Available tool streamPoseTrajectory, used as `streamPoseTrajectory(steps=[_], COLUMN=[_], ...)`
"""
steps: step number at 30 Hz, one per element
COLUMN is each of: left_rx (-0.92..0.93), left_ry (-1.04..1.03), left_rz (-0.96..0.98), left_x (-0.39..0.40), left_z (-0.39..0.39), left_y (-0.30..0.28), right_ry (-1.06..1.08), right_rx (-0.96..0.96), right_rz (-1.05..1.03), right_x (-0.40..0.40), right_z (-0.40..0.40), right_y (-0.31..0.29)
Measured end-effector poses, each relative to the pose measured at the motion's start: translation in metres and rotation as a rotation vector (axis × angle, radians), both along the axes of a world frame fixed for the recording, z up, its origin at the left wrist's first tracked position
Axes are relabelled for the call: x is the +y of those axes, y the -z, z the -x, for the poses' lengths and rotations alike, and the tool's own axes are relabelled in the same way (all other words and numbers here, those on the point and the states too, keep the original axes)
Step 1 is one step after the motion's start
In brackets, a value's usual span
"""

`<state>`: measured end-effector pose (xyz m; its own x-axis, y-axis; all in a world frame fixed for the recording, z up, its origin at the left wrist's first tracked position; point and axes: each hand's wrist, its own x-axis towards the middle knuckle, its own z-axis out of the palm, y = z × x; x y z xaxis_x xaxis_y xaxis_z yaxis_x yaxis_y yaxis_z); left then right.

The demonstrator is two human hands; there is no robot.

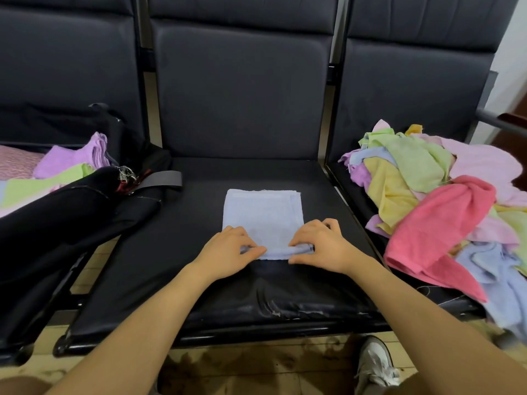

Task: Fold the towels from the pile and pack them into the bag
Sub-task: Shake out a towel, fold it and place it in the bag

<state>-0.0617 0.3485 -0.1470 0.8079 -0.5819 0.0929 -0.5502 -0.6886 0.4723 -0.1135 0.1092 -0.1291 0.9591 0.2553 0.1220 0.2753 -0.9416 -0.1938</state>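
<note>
While the pale blue towel [263, 215] lies flat on the middle seat [199, 252], the left hand [228, 253] and right hand [320, 246] pinch its near edge — fingers curled, rolling it up (bag [71, 212] left, pile [445, 201] right).

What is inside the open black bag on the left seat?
Inside the black fabric bag lie folded purple towels and a light green towel, with a pink patterned cloth behind. The bag's near wall covers whatever lies deeper.
</note>
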Motion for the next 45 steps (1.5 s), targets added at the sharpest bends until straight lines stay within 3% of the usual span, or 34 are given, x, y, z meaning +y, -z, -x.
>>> streamPoseTrajectory(steps=[11,17,20,24,31,36,41,45], left_rx=[0.051,0.085,0.116,0.207,0.208,0.202,0.191,0.132], left_ry=[-0.025,-0.082,-0.155,-0.22,-0.246,-0.253,-0.368,-0.527], left_rz=[0.06,0.04,0.158,0.382,0.503,0.526,0.467,0.359], left_x=[0.006,0.01,0.017,0.02,0.016,0.015,0.003,-0.012], left_z=[-0.007,-0.008,-0.013,-0.018,-0.013,-0.014,-0.023,-0.036], left_y=[0.001,-0.002,0.004,0.009,0.005,0.001,-0.002,-0.004], right_ry=[-0.003,0.133,0.164,0.227,0.226,0.25,0.296,0.425], right_rx=[-0.002,0.102,0.086,0.097,0.239,0.107,-0.065,-0.097], right_rz=[-0.037,-0.507,-0.661,-0.6,-0.265,-0.776,-0.717,-0.568], right_x=[0.016,0.018,0.011,0.004,0.009,0.002,0.007,0.019], right_z=[-0.005,-0.011,-0.013,-0.011,0.003,0.001,-0.015,-0.033], right_y=[0.006,-0.01,-0.011,-0.007,-0.013,-0.017,-0.013,-0.006])
